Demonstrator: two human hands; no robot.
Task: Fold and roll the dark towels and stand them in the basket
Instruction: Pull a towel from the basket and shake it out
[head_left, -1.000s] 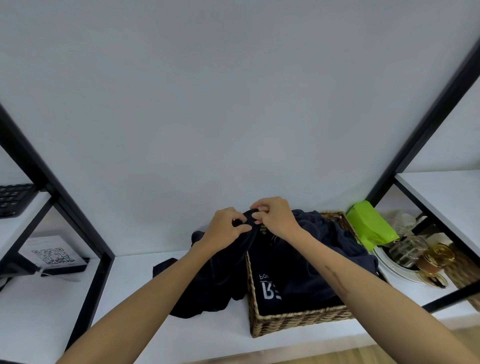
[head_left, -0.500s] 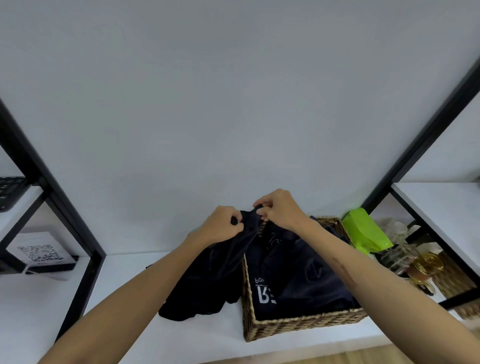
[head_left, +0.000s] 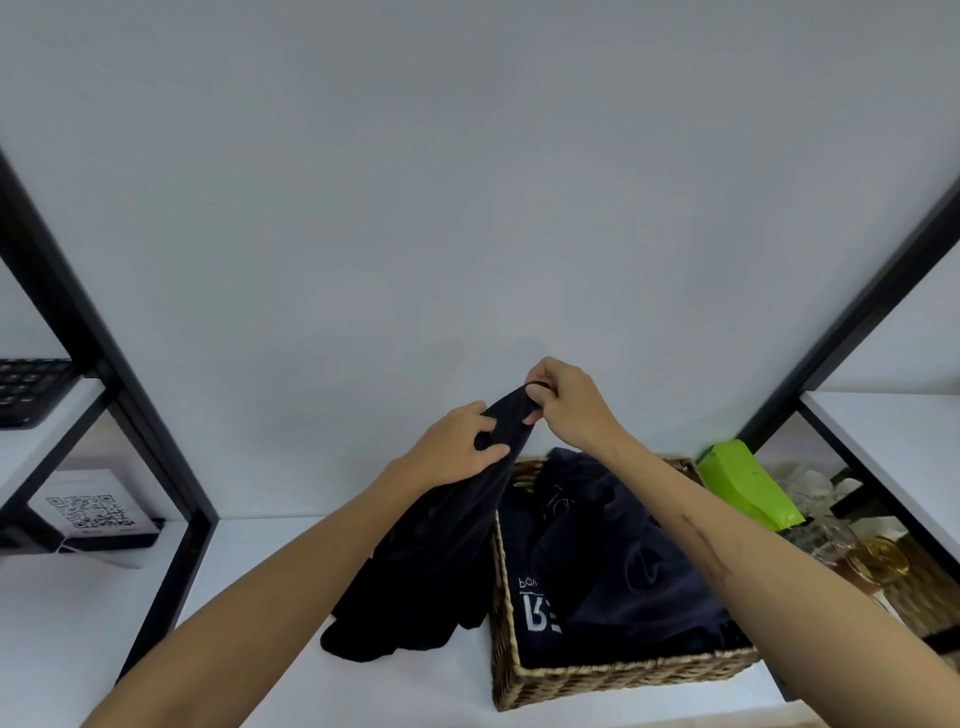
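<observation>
A black towel (head_left: 426, 566) hangs from both hands above the white shelf (head_left: 291, 686), its lower end bunched on the shelf left of the wicker basket (head_left: 597, 680). My right hand (head_left: 569, 405) pinches the towel's top edge, raised highest. My left hand (head_left: 457, 449) grips the cloth just below and to the left. More dark navy cloth (head_left: 628, 561) with white lettering lies crumpled inside the basket.
A bright green pouch (head_left: 743, 488) leans right of the basket, beside glassware (head_left: 831, 535) and a gold lid. Black frame posts (head_left: 130, 415) flank the shelf bay. A QR-code card (head_left: 93, 512) stands at the left, and a keyboard (head_left: 31, 387) sits on the upper left shelf.
Both hands have risen and lifted the black towel higher. The right hand has pulled up and away from the left, drawing the top edge taut.
</observation>
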